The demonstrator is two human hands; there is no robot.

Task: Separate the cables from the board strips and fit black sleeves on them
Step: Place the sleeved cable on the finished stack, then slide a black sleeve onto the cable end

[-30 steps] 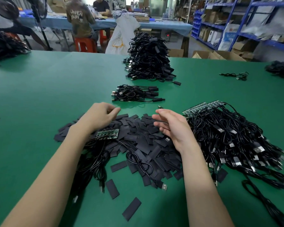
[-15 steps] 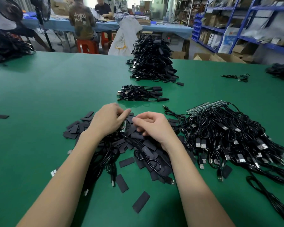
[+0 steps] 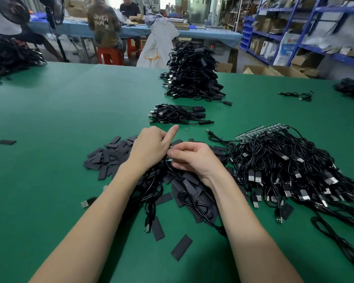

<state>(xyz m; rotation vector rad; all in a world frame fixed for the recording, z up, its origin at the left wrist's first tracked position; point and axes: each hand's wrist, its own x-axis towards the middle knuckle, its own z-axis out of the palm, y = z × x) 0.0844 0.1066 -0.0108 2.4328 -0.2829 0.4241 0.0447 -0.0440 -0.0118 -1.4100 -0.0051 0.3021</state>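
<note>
1. A green worktop [image 3: 49, 111] fills the view, carrying everything below.
2. At centre lies a heap of flat black sleeves [image 3: 110, 156], with loose cables [image 3: 194, 203] across it.
3. Stray sleeves lie at 6 o'clock [image 3: 181, 247] and at 9 o'clock [image 3: 7, 142].
4. At 3 o'clock sits a big tangle of cables on board strips [image 3: 258, 130].
5. At 12 o'clock lies a small bundle of finished cables [image 3: 178, 115], with a tall stack [image 3: 192, 74] beyond it.
6. Further cable heaps sit at 10 o'clock [image 3: 10, 56] and 2 o'clock [image 3: 352, 88]; a small bunch [image 3: 296, 95] lies near the latter.
</note>
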